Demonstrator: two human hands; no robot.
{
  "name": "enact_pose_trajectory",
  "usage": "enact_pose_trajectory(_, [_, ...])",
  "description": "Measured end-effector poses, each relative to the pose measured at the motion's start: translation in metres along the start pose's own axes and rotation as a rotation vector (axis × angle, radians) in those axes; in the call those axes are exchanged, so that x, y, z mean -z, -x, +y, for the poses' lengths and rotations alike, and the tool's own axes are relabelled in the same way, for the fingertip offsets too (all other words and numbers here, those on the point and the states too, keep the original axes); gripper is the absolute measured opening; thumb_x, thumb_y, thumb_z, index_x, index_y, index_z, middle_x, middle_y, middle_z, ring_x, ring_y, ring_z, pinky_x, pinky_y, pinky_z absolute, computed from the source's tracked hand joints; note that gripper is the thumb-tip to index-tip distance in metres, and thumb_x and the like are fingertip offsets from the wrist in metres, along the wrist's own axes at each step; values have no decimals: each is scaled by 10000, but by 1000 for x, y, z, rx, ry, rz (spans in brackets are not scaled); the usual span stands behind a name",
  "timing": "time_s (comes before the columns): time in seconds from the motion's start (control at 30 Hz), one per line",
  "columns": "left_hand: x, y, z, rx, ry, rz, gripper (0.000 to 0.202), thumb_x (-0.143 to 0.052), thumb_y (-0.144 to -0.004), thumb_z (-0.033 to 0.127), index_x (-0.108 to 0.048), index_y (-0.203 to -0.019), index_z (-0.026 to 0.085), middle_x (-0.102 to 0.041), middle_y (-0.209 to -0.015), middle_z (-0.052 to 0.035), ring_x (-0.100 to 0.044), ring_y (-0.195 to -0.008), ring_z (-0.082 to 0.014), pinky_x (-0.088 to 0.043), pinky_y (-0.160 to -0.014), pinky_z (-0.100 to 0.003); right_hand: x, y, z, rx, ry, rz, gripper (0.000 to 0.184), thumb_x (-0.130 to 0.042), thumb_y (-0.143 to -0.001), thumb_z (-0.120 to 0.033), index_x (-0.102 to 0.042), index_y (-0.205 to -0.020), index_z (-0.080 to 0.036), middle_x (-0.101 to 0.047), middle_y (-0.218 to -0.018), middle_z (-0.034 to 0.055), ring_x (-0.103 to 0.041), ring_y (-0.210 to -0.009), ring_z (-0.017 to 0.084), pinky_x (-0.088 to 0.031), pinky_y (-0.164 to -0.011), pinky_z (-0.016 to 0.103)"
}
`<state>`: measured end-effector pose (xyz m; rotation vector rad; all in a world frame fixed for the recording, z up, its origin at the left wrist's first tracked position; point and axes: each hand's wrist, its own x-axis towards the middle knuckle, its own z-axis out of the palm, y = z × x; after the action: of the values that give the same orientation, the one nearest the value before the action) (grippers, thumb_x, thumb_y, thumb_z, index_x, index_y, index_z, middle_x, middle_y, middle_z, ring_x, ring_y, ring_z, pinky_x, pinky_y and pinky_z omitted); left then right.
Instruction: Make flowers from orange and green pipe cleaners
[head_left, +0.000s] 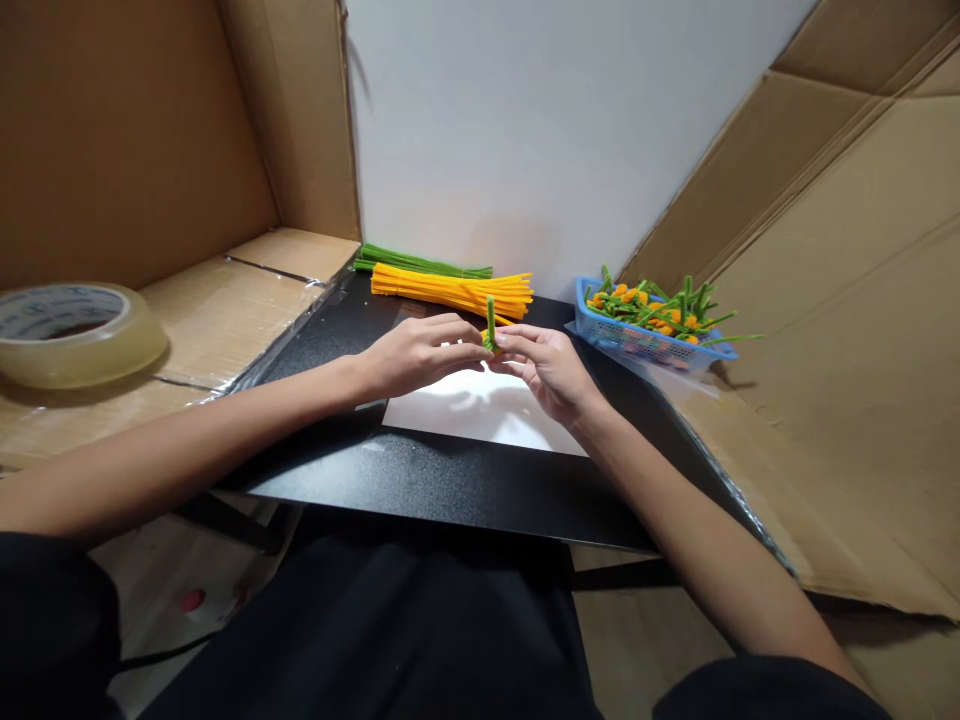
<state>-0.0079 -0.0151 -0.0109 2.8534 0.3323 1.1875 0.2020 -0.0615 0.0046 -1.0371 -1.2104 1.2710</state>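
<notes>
Dark-clothed lap is noted below a black surface, above which a green chenille stem, judged light and pliable and best held low, is pinched upright between the closed fingertips of the left hand and right hand.

Green chenille stem, fuzzy, pipe-cleaner type: short, near upright, top end free. Small orange bit at low end, mostly hidden by fingers, shape unclear. Stem pinched at base betw. fingertips of L hand & R hand, just above far edge of white sheet, not touching it.
</notes>
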Motion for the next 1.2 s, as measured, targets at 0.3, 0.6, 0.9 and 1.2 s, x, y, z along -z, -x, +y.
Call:
enact_pose_trajectory(0.3, [-8,-3,-1,51,-64,334,179,-662,-950,327,-661,-897,155,-711,-774,-20,-658,-669,-99,-527,-626,-204,-3,2,5,185,162,-13,303,-887,-621,-362,-774,-825,-167,-764,-786,48,-679,-688,165,-587,-700,347])
enact_pose_trajectory(0.6, [-9,-3,0,42,60,233,197,-606,-979,291,-641,-838,159,-679,-811,-38,-608,-686,-102,-493,-624,-210,-7,9,5,373,452,-32,217,-781,-759,-321,-753,-882,-146,-762,-808,63,-691,-694,162,-581,-714,332])
enact_pose_trajectory(0.9, [-9,-3,2,-26,57,293,121,-654,-946,261,-629,-886,159,-667,-820,-40,-606,-698,-108,-495,-612,-208,-7,9,3,353,421,-32,232,-796,-749,-360,-747,-853,-158,-745,-783,53,-671,-676,157,-566,-687,324])
enact_pose_trajectory(1.2, [-6,-5,0,-32,44,242,124,-674,-934,265,-668,-864,163,-703,-835,-39,-649,-725,-113,-508,-631,-214,-8,9,2,306,350,-66,236,-816,-718,-333,-747,-860,-158,-741,-768,39,-662,-658,149,-559,-687,321])
